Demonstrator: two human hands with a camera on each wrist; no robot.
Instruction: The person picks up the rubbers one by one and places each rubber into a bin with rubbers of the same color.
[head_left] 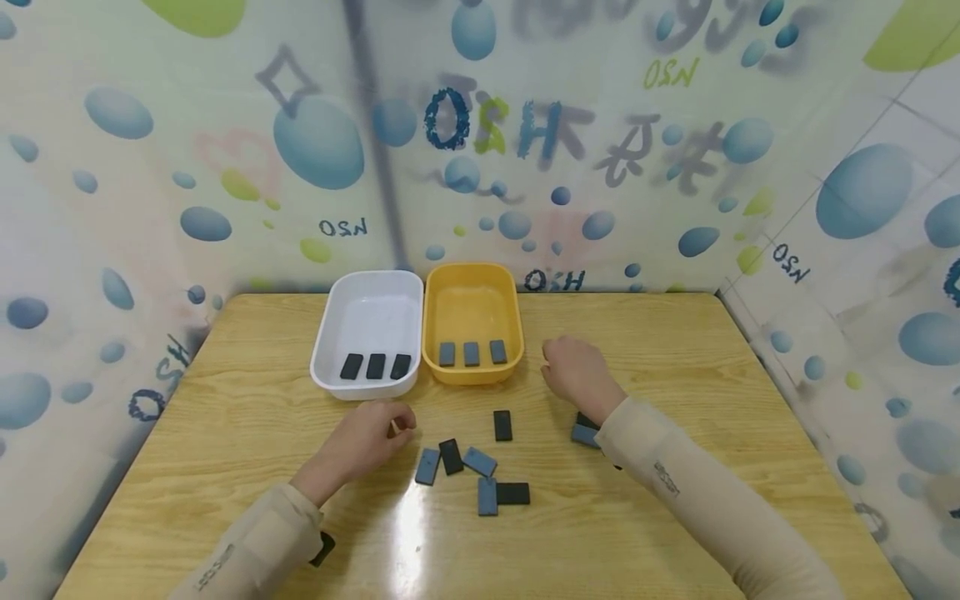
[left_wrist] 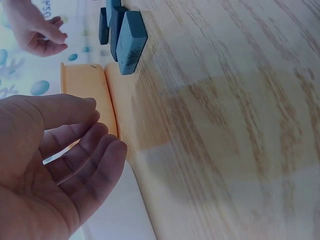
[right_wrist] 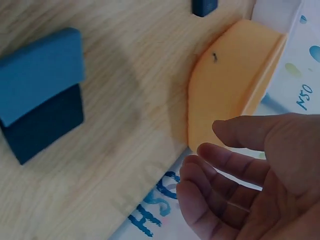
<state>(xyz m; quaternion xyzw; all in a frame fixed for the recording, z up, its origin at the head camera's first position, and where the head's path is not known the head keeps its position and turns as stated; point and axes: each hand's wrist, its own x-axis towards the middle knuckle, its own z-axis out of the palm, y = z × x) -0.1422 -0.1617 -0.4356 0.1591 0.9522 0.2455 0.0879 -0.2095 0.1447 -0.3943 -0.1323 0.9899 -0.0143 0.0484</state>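
Note:
My left hand (head_left: pixel 371 437) hovers in front of the white bin, loosely curled; the left wrist view shows no object in its fingers (left_wrist: pixel 112 160). To the right of the yellow bin is my right hand (head_left: pixel 579 375), its thumb and fingers (right_wrist: pixel 192 200) apart with nothing between them. Three black rectangular blocks (head_left: pixel 376 366) lie in the white bin (head_left: pixel 375 312). The yellow bin (head_left: pixel 472 308) holds three blue-grey blocks (head_left: pixel 471 354). Between the hands, loose black blocks (head_left: pixel 502 426) and blue-grey blocks (head_left: pixel 427 467) are scattered on the table, some touching.
Beside the right sleeve, a blue-grey block (head_left: pixel 585 436) lies against a black one, partly hidden. Another black block (head_left: pixel 322 550) shows at the left sleeve's edge. The wooden table (head_left: pixel 637 533) meets a patterned wall covering (head_left: pixel 600 183) behind the two adjoining bins.

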